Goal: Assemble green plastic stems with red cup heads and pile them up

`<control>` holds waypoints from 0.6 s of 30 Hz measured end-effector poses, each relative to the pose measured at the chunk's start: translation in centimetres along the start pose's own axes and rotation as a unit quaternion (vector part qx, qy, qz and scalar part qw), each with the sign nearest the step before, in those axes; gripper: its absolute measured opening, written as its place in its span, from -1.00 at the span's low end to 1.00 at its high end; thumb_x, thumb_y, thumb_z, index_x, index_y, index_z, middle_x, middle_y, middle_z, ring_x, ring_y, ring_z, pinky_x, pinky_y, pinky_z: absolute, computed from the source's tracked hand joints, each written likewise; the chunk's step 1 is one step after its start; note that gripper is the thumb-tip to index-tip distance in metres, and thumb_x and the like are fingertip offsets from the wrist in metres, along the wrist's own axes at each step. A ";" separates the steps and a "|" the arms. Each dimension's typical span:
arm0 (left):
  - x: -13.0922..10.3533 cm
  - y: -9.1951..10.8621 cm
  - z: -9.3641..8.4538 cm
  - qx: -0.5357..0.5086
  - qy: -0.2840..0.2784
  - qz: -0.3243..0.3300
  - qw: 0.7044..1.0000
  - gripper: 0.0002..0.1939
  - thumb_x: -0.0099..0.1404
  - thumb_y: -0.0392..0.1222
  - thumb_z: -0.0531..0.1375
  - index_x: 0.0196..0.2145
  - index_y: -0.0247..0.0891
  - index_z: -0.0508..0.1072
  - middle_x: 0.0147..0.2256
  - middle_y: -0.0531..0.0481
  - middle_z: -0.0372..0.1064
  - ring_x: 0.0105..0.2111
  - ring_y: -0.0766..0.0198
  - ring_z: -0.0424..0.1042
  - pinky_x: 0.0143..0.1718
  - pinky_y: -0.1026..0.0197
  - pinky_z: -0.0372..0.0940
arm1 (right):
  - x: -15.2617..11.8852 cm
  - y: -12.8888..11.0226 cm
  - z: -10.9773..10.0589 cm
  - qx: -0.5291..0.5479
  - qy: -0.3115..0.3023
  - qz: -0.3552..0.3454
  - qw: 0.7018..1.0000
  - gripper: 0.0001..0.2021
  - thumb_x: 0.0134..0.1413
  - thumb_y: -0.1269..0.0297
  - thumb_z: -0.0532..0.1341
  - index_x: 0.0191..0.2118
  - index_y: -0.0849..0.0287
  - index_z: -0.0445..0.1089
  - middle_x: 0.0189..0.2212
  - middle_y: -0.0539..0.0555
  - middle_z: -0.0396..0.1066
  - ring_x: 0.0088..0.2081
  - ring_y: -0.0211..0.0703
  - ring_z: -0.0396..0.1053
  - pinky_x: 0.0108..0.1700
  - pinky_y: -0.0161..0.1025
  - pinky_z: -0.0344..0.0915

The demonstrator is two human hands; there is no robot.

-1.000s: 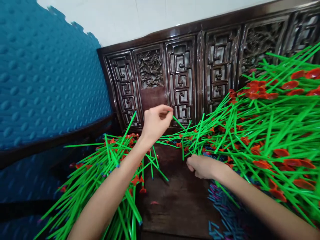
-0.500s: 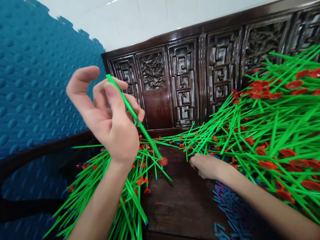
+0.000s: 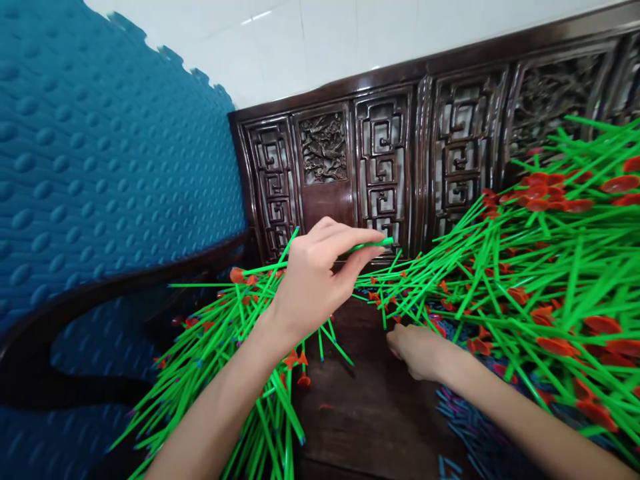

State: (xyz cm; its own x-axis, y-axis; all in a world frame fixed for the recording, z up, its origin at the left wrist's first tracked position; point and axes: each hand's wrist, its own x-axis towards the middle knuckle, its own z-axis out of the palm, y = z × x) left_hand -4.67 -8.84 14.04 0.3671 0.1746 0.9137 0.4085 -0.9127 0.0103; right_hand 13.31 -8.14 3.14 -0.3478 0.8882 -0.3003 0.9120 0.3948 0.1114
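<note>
Green stick (image 3: pixel 389 241), one, in left hand (image 3: pixel 315 277)

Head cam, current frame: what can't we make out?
Green stick, head view: middle hidden by the left hand.
Right hand, head view: its own curl hides whether it holds anything.
Right pile of sticks, head view: cut off by the right edge.
Blue pieces, head view: partly hidden by the right forearm.
Red scrap, head view: too small to identify.

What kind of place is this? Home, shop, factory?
Probably a room in a home, though one view can't settle it. Signs: the ornate carved wooden backrest, typical of household furniture; the blue foam mat standing beside it; and the plain white wall behind.
</note>
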 end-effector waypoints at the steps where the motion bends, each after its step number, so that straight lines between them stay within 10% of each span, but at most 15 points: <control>1: -0.1 -0.2 0.1 0.011 -0.001 0.010 1.000 -0.89 0.30 -0.35 0.30 -0.19 -0.28 0.57 -0.27 0.02 0.59 -0.29 0.32 0.50 -0.19 0.23 0.39 | 0.0 -0.1 0.0 -0.002 0.001 -0.001 1.000 -0.67 -0.14 0.70 0.25 -0.21 0.29 0.52 -0.29 0.22 0.53 -0.23 0.09 0.54 -0.42 -0.27 0.08; 10: -0.9 -0.8 0.4 0.064 -0.074 0.017 0.995 -0.86 0.41 -0.27 0.20 -0.11 -0.29 0.53 -0.24 0.00 0.59 -0.28 0.30 0.48 -0.21 0.21 0.37 | 0.0 0.7 -0.1 0.038 0.023 -0.041 0.998 -0.73 -0.14 0.60 0.27 -0.24 0.27 0.51 -0.28 0.17 0.49 -0.26 -0.02 0.49 -0.39 -0.29 0.17; 18: -1.4 -1.4 0.8 0.060 -0.078 -0.013 0.995 -0.84 0.42 -0.23 0.18 -0.10 -0.26 0.54 -0.22 -0.02 0.57 -0.25 0.29 0.52 -0.19 0.22 0.41 | -4.0 2.6 -4.0 0.152 0.384 -0.155 0.897 -0.73 0.33 0.38 0.02 -0.22 0.21 0.49 -0.26 0.16 0.44 -0.22 -0.09 0.42 -0.13 -0.20 0.29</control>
State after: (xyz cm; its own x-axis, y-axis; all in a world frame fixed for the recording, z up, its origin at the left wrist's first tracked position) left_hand -5.11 -7.55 12.39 0.4767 0.2617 0.8392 0.5135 -0.8578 -0.0242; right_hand 16.17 -9.70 8.40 -0.5361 0.6925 0.4827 0.7215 0.6728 -0.1638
